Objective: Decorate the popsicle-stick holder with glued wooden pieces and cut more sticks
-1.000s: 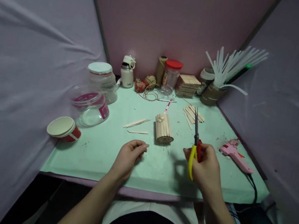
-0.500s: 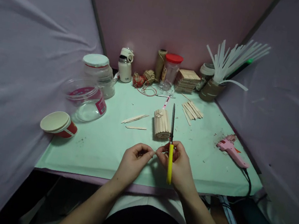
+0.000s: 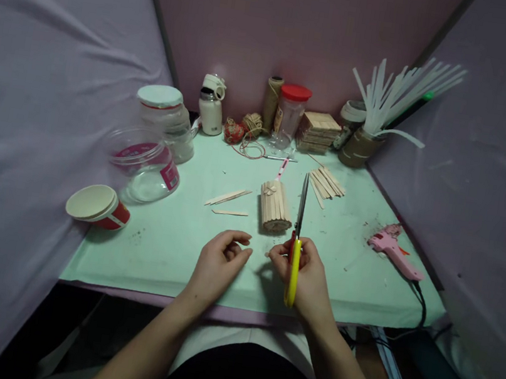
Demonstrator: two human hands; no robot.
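My right hand (image 3: 308, 280) grips yellow-and-red scissors (image 3: 295, 265), their blades pointing away from me. A tiny pale bit may sit at its thumb tip; it is too small to name. Facing it, my left hand (image 3: 219, 265) hovers over the front of the table, fingers curved and thumb apart, with nothing visible between them. Just beyond both hands lies a small barrel-like piece covered in wooden sticks (image 3: 274, 206), a stick flower on its side. Several cut wooden sticks (image 3: 229, 212) lie to its left, and a pile of craft sticks (image 3: 327, 185) to its right.
A pink glue gun (image 3: 395, 254) with a cord lies at the right. Paper cups (image 3: 118, 215) and clear plastic tubs (image 3: 140, 182) stand left. Along the back are a white bottle (image 3: 210, 113), twine balls (image 3: 234, 131), a red-lidded jar (image 3: 294, 93), stacked stick squares (image 3: 318, 133) and a pot of glue sticks (image 3: 361, 147).
My hands have come apart: the left has drawn back to the left and its fingers have parted. My right hand has shifted slightly right with the scissors.
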